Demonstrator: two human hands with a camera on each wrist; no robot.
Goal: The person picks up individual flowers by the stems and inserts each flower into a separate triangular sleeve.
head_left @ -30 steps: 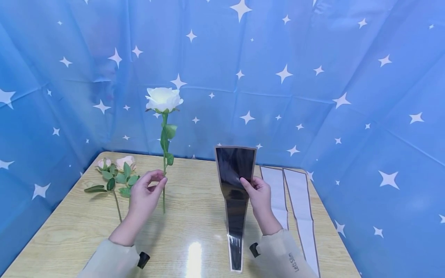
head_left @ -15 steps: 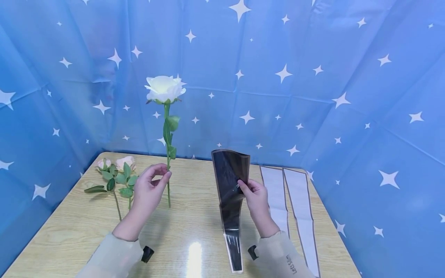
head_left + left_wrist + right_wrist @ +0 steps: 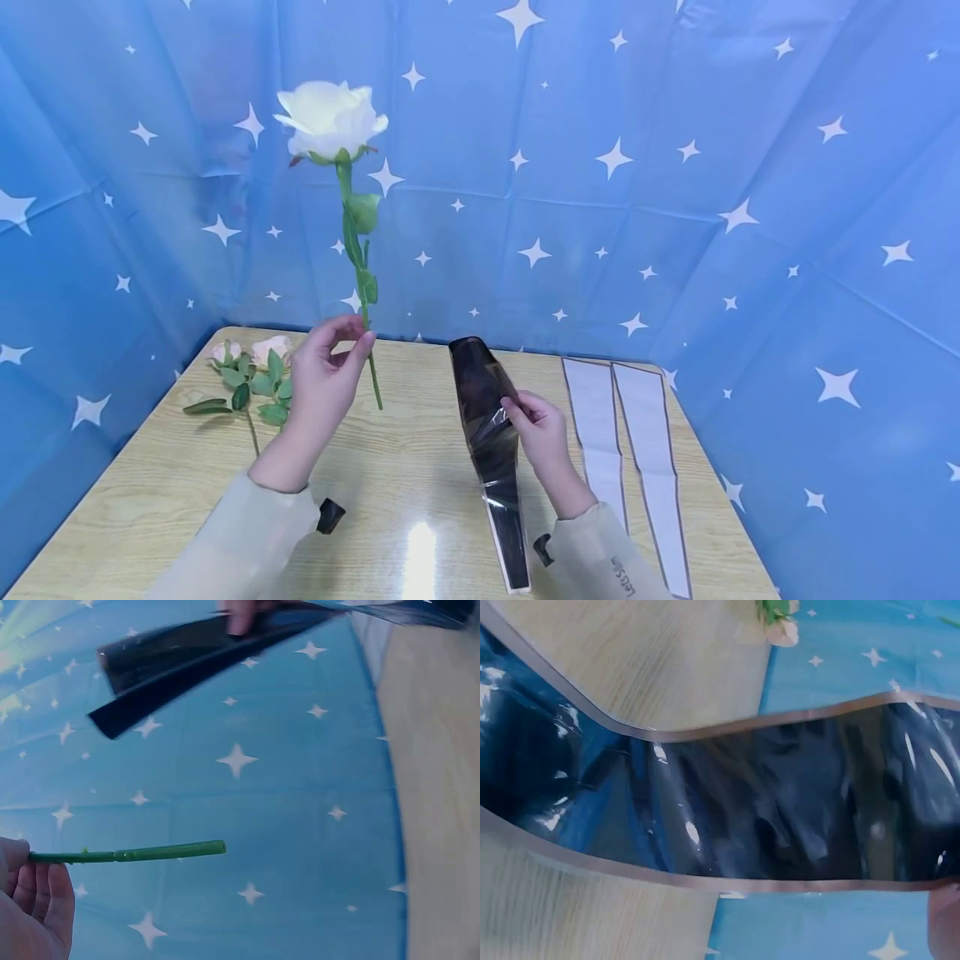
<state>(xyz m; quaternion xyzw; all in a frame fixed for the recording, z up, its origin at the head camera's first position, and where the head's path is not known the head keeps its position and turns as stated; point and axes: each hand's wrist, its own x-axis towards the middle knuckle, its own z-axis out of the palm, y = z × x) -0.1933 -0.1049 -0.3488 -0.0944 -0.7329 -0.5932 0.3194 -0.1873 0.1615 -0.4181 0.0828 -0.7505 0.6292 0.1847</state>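
A white artificial rose (image 3: 330, 121) stands nearly upright above the table, its green stem pinched between thumb and fingers of my left hand (image 3: 326, 367). The cut end of that stem (image 3: 169, 852) points free in the left wrist view. My right hand (image 3: 542, 433) pinches the right edge of a dark flower sleeve (image 3: 487, 433), black with a pinkish border and tapered toward the bottom. Its mouth gapes a little in the left wrist view, and its glossy film (image 3: 780, 802) fills much of the right wrist view. Rose and sleeve are apart.
Pink roses (image 3: 270, 350) with green leaves lie at the table's back left. Two white tapered sleeves with dark borders, an inner one (image 3: 596, 408) and an outer one (image 3: 648, 433), lie flat at the right. A blue starred curtain (image 3: 480, 167) hangs behind the wooden table (image 3: 420, 467).
My left hand has lifted the rose higher, and its stem now leans with the bloom to the left. The sleeve's top has tipped left and lower, turning in my right hand.
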